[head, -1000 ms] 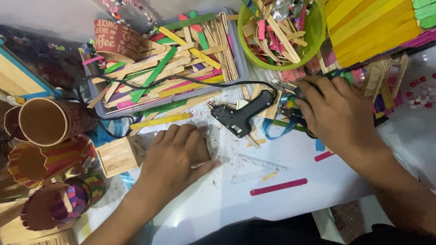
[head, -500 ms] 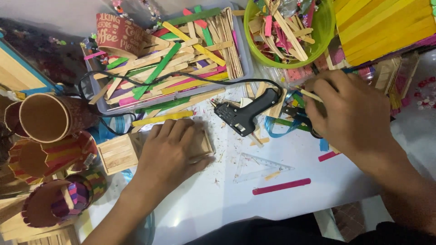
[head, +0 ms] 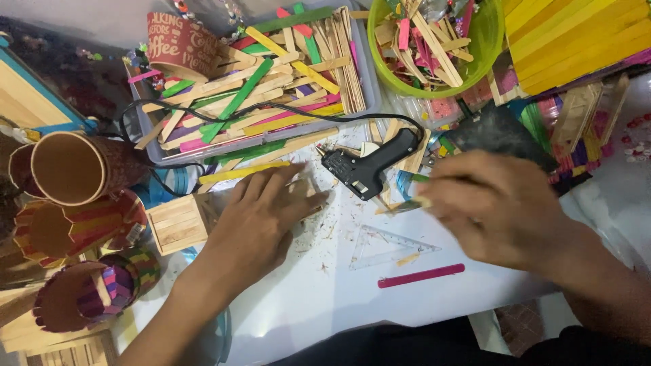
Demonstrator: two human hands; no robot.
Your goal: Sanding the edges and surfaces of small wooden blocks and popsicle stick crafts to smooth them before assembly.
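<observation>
My left hand (head: 261,220) lies flat on a small wooden stick piece on the white table, next to a little box of wooden sticks (head: 178,221). My right hand (head: 498,207) is blurred and pinches a thin stick (head: 405,205) that points left, just right of the black glue gun (head: 369,167). The glue gun lies on the table between my hands, its black cord looping back over the tray. A clear triangle ruler (head: 390,247) and a pink stick (head: 420,276) lie below my right hand.
A grey tray (head: 369,81) of coloured sticks sits at the back, a green bowl (head: 491,51) of sticks to its right, yellow sticks (head: 576,37) at far right. A paper cup (head: 182,44) and several stick-built cups (head: 68,166) stand at left.
My right hand has moved down and toward me from beside the glue gun, now holding a thin stick. My left hand has stayed pressed in place.
</observation>
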